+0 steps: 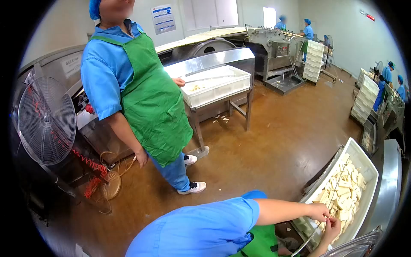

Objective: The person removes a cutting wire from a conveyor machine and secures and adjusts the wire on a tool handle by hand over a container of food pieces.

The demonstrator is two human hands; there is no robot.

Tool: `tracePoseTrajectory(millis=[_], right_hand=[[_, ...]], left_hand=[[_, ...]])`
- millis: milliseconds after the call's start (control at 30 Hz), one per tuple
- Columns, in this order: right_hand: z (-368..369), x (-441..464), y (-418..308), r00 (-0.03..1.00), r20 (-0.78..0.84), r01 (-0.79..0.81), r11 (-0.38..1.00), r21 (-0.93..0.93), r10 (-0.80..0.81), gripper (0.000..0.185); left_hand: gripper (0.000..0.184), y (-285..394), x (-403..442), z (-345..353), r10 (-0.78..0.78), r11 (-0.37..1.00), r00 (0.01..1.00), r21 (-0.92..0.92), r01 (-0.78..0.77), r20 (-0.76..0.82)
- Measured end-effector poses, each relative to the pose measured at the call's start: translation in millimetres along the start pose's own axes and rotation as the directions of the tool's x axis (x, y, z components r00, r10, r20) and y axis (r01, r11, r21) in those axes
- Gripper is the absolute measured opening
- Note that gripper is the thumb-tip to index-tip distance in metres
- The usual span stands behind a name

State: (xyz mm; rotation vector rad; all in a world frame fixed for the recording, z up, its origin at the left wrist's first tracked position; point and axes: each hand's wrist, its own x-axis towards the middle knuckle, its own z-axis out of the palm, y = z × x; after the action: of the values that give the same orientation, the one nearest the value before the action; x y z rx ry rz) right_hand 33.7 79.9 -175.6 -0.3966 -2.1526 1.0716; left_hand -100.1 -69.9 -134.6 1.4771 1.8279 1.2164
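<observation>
My left hand reaches in from the left above a white plastic crate, its fingers pinched together. My right hand comes up from below, and its fingertips meet those of the left. Whatever lies between the fingers is too small to make out. Beneath and beside both hands, a heap of pale cream flat pieces fills much of the crate. A thin dark line, like a wire or rod, crosses the heap close to my fingers. A pale curved strip runs below my hands, near my green apron.
A co-worker in a green apron stands at left, one hand at another white crate on a metal stand. A large fan with red coiled hose is far left. Metal fan-like guard sits bottom right. Stacked crates and machinery stand behind.
</observation>
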Motion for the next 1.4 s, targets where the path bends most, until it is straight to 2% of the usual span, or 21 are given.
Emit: tracePoseTrajectory(millis=[133,267,333,433,567,700,767,900,967,1133,1233,1300,1333,1400], right_hand=[[-2,-3,-8,0.999,0.038,0.027,0.995,-0.101,-0.023,0.009],[-1,2,-7,0.998,0.060,0.025,0.994,-0.106,-0.019,0.009],[2,1,-26,0.998,0.038,-0.048,0.997,-0.059,0.050,0.010],[0,0,-20,0.996,0.054,-0.066,0.998,-0.021,0.067,0.011],[-1,3,-6,0.997,0.047,-0.057,0.995,-0.088,0.061,0.012],[0,-1,-24,0.996,0.045,-0.071,0.991,-0.117,0.077,0.014],[1,1,-21,0.996,0.030,-0.087,0.996,-0.014,0.087,0.014],[3,1,-18,0.998,0.050,-0.020,0.999,-0.043,0.022,0.013],[3,0,-12,0.998,0.060,-0.027,0.999,-0.027,0.028,0.013],[3,3,-9,0.998,0.056,-0.025,0.999,-0.045,0.027,0.014],[5,4,-7,0.994,0.071,-0.083,0.996,-0.010,0.084,0.016],[2,4,-21,0.989,0.045,-0.145,0.989,0.042,0.143,0.015],[3,5,-20,0.990,0.043,-0.138,0.989,0.043,0.136,0.015],[10,4,-12,0.995,0.034,-0.102,0.982,0.158,0.097,0.007]], left_hand=[[0.024,-7,2,3,0.088,0.996,0.996,0.005,-0.088,-0.018],[0.025,-6,2,3,0.045,0.999,0.999,0.003,-0.045,-0.019],[0.026,-3,0,1,0.044,0.999,0.999,0.034,-0.042,-0.033],[0.026,-3,-1,2,0.020,1.000,0.999,0.014,-0.020,-0.025],[0.026,2,-3,0,-0.003,1.000,1.000,-0.001,0.003,-0.020],[0.028,0,-2,1,0.030,0.999,0.999,0.019,-0.030,-0.031],[0.029,4,-2,0,0.009,1.000,1.000,0.014,-0.009,-0.013],[0.027,4,-5,-4,0.024,1.000,0.999,0.013,-0.024,-0.027],[0.027,6,-6,-5,0.032,0.996,0.999,0.088,-0.031,-0.007],[0.026,2,-4,-1,0.022,0.999,0.999,0.035,-0.020,-0.050],[0.026,5,-9,-4,0.026,0.999,0.998,0.050,-0.023,-0.065],[0.025,6,-9,-2,0.013,0.999,0.996,0.047,-0.008,-0.091],[0.025,6,-8,-1,0.017,0.999,0.995,0.051,-0.013,-0.095],[0.024,7,-8,-2,-0.007,0.998,0.994,0.068,0.015,-0.112]])
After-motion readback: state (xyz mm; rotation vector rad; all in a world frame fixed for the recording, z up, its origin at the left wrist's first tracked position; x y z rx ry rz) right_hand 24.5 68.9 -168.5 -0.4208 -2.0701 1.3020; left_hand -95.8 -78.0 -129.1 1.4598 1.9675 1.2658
